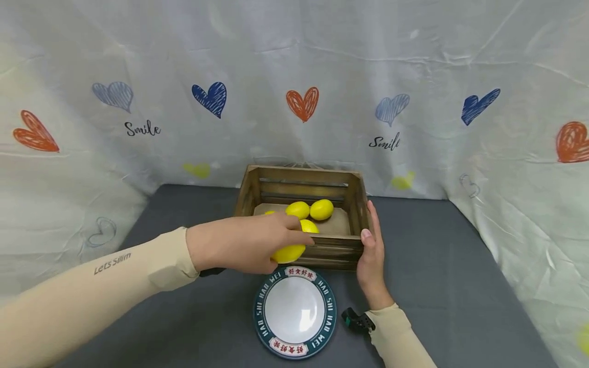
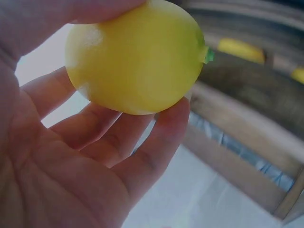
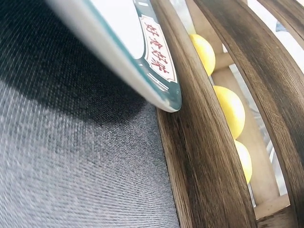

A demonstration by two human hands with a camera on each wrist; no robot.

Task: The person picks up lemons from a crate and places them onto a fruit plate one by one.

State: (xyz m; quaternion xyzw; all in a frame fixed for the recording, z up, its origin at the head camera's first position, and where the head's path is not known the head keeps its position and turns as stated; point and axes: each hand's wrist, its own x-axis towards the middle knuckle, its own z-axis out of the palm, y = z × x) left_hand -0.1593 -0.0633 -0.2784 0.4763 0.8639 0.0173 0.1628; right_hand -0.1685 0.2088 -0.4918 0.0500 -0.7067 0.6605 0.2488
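My left hand (image 1: 246, 243) pinches a yellow lemon (image 1: 288, 254) between thumb and fingers, just over the front edge of a wooden slatted crate (image 1: 338, 254). In the left wrist view the held lemon (image 2: 137, 57) shows a small green tip. Several more lemons (image 1: 321, 209) lie inside the crate, some partly hidden behind this hand. Against the crate's right side rests my right hand (image 1: 371, 263), fingers extended along the outside and thumb near the front corner. Directly in front of the crate is a white plate (image 1: 294, 311) with a dark teal lettered rim.
A dark grey cloth (image 1: 437, 286) covers the table. Behind the crate hangs a pale curtain (image 1: 257, 133) printed with hearts and words. In the right wrist view, lemons (image 3: 230, 111) show through the gap between the crate's slats.
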